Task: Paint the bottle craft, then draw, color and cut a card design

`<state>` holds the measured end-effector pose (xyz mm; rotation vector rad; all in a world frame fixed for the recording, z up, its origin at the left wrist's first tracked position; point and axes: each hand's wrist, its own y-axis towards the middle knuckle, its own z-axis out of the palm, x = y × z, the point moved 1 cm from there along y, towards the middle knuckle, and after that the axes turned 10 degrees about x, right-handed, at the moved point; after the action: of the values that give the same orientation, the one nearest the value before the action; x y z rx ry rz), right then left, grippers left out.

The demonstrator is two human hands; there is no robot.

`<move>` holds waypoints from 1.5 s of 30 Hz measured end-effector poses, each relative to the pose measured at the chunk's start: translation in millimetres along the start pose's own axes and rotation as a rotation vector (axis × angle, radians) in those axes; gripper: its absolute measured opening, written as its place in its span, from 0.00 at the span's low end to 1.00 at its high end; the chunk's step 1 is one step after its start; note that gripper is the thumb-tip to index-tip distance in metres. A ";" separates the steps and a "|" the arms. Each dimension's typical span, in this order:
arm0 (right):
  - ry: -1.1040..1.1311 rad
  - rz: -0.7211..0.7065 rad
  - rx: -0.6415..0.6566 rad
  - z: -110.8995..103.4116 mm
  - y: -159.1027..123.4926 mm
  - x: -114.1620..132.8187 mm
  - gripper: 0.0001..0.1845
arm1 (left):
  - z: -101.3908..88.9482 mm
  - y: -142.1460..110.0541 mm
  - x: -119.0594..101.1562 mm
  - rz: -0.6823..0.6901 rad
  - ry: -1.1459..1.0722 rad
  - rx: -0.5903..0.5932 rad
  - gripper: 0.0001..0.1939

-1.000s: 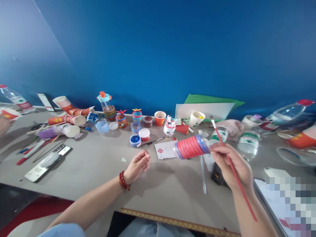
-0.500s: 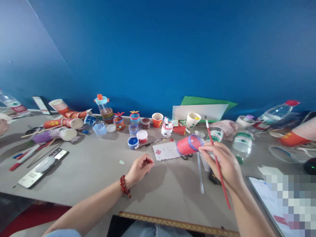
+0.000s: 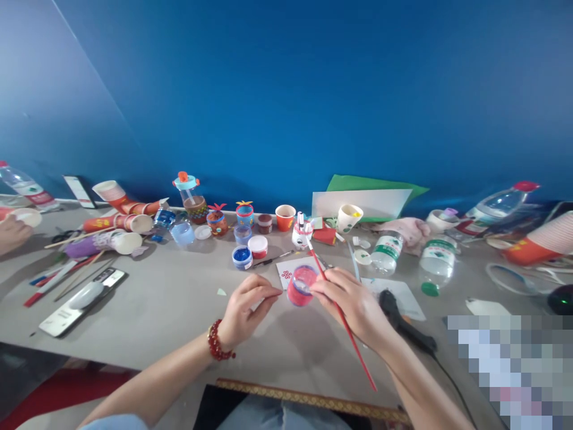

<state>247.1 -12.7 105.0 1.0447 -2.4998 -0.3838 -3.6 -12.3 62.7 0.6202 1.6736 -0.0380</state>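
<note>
My right hand [image 3: 353,304] holds a thin red paintbrush [image 3: 347,328], its bristles pointing up and away. The same hand's fingertips pinch the rim of a clear cup [image 3: 299,294] painted red, with blue bands at its rim and base. Just left of that cup is my left hand [image 3: 248,307], empty, fingers stretched toward it with a gap below the thumb. A beaded red bracelet circles the left wrist. Behind the cup lies a white card [image 3: 285,273] with a red knot pattern, partly covered by it.
Paint pots, including a blue one [image 3: 242,257], stand beyond my left hand. A black glue gun [image 3: 403,322] with its cord lies right of my right arm. Bottles [image 3: 387,254] line the right side. A phone [image 3: 83,301] lies at left, and another person's hand [image 3: 15,233] holds a cup.
My right hand has brought the cup and brush left and nearer, in front of my left hand. My left hand has opened its fingers. The glue gun has come into view.
</note>
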 end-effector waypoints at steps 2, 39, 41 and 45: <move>0.028 -0.014 0.028 4.4 2.0 -0.5 0.08 | -0.2 1.3 -10.3 0.028 0.083 0.039 0.10; 0.243 0.112 -0.617 26.1 -18.3 -30.3 0.13 | -49.4 124.1 -48.9 0.410 0.956 0.086 0.09; 0.239 0.110 -0.603 30.8 -19.1 -31.7 0.14 | -54.5 143.2 -38.8 0.403 1.018 0.075 0.10; 0.264 0.096 -0.596 34.6 -19.7 -31.0 0.14 | -54.3 167.5 -12.7 0.349 1.089 0.105 0.10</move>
<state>263.0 -0.4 58.7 0.6770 -1.9981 -0.8358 17.7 145.6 138.8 1.1193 2.5734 0.5567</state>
